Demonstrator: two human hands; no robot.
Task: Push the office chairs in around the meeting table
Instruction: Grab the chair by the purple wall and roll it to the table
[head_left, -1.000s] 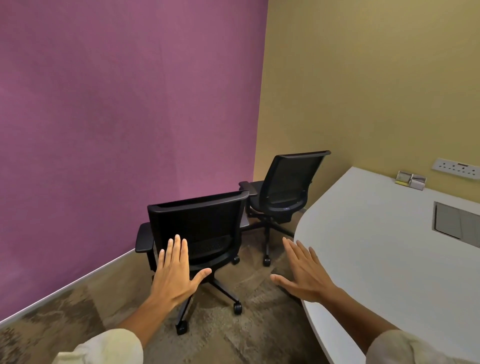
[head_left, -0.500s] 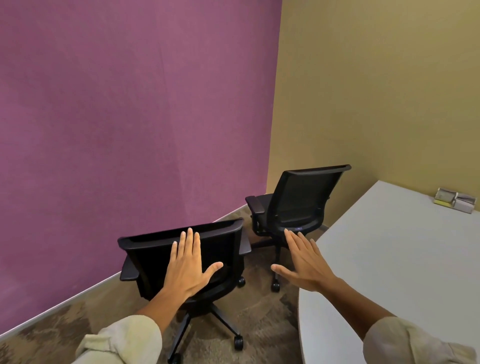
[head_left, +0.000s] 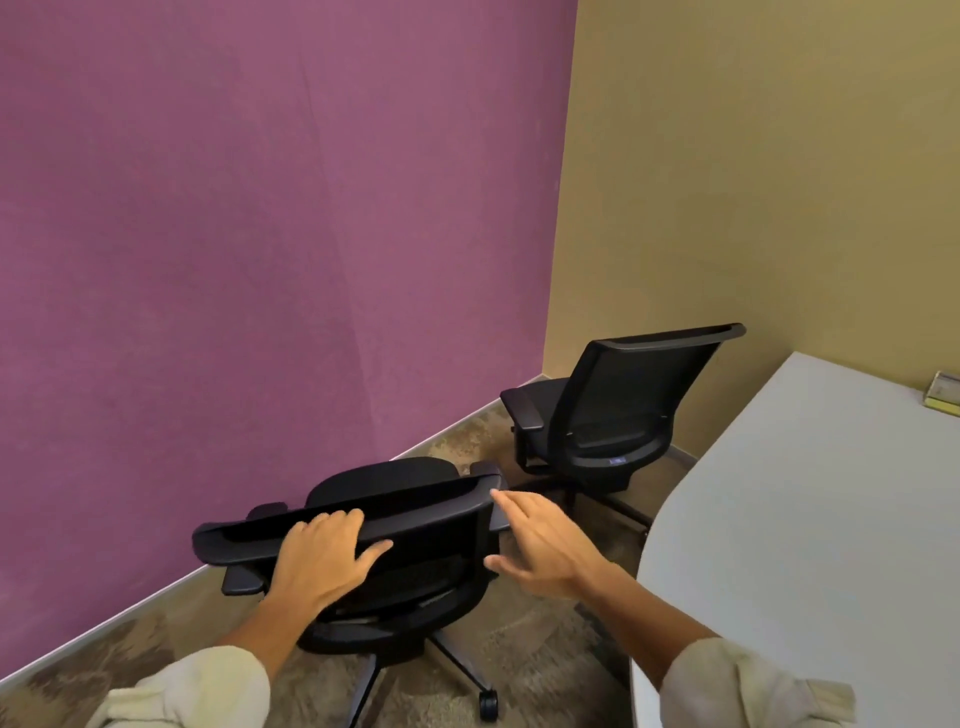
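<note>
We find the left hand (head_left: 326, 558) laid over the top rail of the near office chair (head_left: 363, 551), fingers curled across the rail and thumb spread along its back face, so it grips the backrest. The right hand (head_left: 540, 545) is open with fingers extended, its fingertips at the right end of that same rail; we cannot tell whether they touch it. This chair stands by the purple wall (head_left: 260, 234), clear of the white meeting table (head_left: 805, 519), and the far office chair (head_left: 618, 415) stands in the corner near the table's edge.
</note>
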